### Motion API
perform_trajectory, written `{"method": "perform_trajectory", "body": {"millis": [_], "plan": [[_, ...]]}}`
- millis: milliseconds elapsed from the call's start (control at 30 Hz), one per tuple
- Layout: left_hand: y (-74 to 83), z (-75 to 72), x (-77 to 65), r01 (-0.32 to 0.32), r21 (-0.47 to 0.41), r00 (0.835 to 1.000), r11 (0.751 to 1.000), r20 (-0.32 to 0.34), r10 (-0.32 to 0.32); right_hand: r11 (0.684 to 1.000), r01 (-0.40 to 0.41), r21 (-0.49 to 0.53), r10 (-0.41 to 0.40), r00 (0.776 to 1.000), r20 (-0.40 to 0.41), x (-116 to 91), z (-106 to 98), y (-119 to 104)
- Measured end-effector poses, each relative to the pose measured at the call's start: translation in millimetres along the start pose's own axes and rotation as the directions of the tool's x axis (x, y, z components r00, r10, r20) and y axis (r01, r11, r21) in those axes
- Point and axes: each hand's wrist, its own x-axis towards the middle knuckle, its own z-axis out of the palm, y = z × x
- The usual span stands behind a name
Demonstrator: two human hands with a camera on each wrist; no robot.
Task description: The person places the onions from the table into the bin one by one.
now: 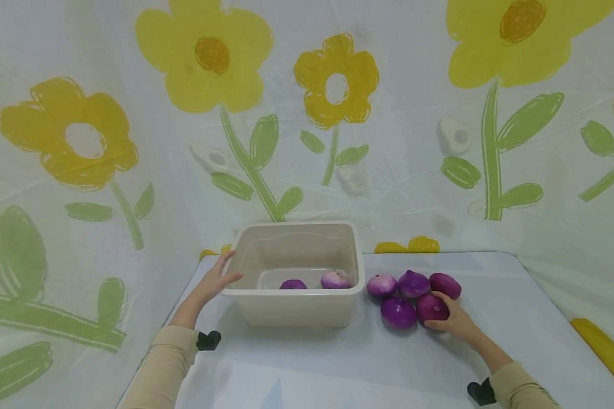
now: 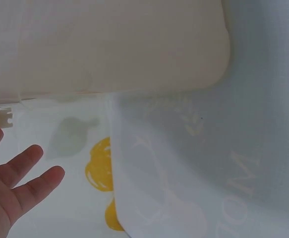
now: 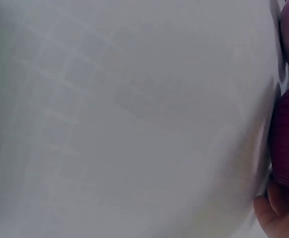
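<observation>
A beige plastic bin [image 1: 297, 309] stands at the table's back, with two purple onions inside, one dark [image 1: 293, 284] and one paler [image 1: 335, 279]. At its left end is my left hand [image 1: 216, 281], touching the rim; the left wrist view shows its fingers [image 2: 40, 181] spread and fairly straight beside the bin wall [image 2: 109, 49]. Right of the bin, my right hand [image 1: 455, 318] grips a dark purple onion [image 1: 432, 308] between thumb and fingers. Around it lie other onions: pale [image 1: 382, 285], pointed [image 1: 414, 283], round [image 1: 398, 313] and dark red [image 1: 445, 286].
The pale table [image 1: 307, 369] has its back edge just behind the bin. A white curtain [image 1: 404, 142] printed with yellow flowers hangs behind and at the sides. In the right wrist view, mostly pale tabletop [image 3: 134, 124] fills the picture.
</observation>
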Motion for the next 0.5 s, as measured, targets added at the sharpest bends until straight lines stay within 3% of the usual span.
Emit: {"method": "perform_trajectory", "body": {"millis": [500], "plan": [[-2.1,0.0,1.1,-0.001,0.001,1.0,1.0,-0.006,0.001,0.998,-0.057,0.025,0.057,0.998,-0.018,5.2,4.2,2.5]]}}
